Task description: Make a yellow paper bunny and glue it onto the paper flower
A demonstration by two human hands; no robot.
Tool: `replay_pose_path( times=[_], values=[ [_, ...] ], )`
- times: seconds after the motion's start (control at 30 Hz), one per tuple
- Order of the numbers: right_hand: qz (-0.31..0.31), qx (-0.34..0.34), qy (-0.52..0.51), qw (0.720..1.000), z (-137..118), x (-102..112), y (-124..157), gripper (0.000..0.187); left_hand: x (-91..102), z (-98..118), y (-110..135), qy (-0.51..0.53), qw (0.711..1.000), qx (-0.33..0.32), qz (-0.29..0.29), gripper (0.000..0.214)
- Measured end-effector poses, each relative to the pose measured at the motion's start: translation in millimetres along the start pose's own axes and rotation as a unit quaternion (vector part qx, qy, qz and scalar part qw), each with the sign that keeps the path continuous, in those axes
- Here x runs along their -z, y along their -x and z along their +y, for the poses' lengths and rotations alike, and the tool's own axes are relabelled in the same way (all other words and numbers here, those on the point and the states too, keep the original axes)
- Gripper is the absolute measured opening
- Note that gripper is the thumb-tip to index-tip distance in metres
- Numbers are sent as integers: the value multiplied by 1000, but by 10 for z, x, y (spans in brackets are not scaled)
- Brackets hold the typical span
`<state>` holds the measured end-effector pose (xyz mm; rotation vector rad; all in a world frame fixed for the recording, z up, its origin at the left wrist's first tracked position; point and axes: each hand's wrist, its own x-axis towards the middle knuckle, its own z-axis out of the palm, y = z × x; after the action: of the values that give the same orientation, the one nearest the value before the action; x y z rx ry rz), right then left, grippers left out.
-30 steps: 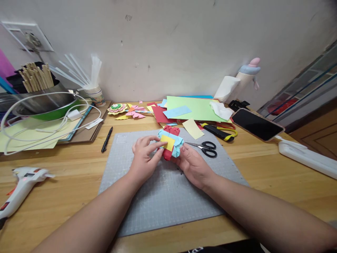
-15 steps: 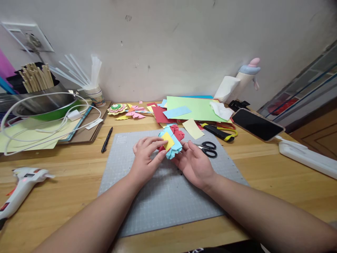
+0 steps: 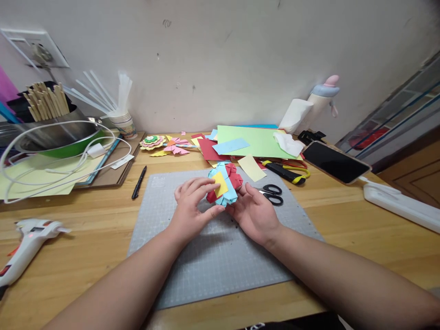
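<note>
A folded paper flower (image 3: pixel 231 185) in blue and red, with a yellow paper square (image 3: pixel 220 184) on its face, is held between both hands above the grey cutting mat (image 3: pixel 220 270). My left hand (image 3: pixel 195 204) grips it from the left, fingers over the yellow square and thumb at the lower edge. From the right and below, my right hand (image 3: pixel 256 213) supports it, palm turned up and fingertips partly hidden behind the paper. Black-handled scissors (image 3: pixel 273 195) lie on the mat just beyond my right hand, their blades partly covered.
Colored paper sheets (image 3: pixel 257 142) and a box cutter (image 3: pixel 283 173) lie at the back. A glue gun (image 3: pixel 29 247) and black pen (image 3: pixel 139 182) are on the left. To the right are a phone (image 3: pixel 337 160) and white power strip (image 3: pixel 402 206).
The paper flower has turned slightly in my hands, showing more red on its right side. My left thumb has slid right along its lower edge.
</note>
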<state>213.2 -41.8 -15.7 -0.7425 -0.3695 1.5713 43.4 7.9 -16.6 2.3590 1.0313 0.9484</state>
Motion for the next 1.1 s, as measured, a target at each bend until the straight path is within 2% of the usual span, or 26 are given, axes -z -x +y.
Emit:
replay_pose_path(
  times=[0.27, 0.53, 0.67, 0.73, 0.83, 0.9, 0.97, 1.1],
  values=[
    [10, -38, -32, 999, -16, 42, -25, 26, -7, 4, 4, -28, 999, -16, -19, 55],
    [1, -27, -11, 1000, -6, -6, -23, 37, -6, 11, 20, -71, 996, -39, -40, 62],
    [25, -21, -1, 999, 24, 34, -41, 22, -3, 30, 37, -88, 993, -67, -48, 59],
    [35, -27, -2, 999, 32, 59, -60, 22, 12, 57, 48, -67, 995, -74, -19, 50],
    [45, -33, -8, 998, 32, 79, -85, 22, 42, 84, 55, -13, 995, -20, 94, 25],
    [50, -35, -11, 998, 30, 80, -91, 21, 48, 70, 46, 2, 989, 32, 147, 17],
    [53, -35, -15, 998, 31, 77, -89, 21, 35, 30, 26, 6, 986, 67, 151, 15],
    [58, -37, -21, 997, 36, 65, -75, 23, -22, -55, -14, 29, 988, 106, 107, 13]
  ],
)
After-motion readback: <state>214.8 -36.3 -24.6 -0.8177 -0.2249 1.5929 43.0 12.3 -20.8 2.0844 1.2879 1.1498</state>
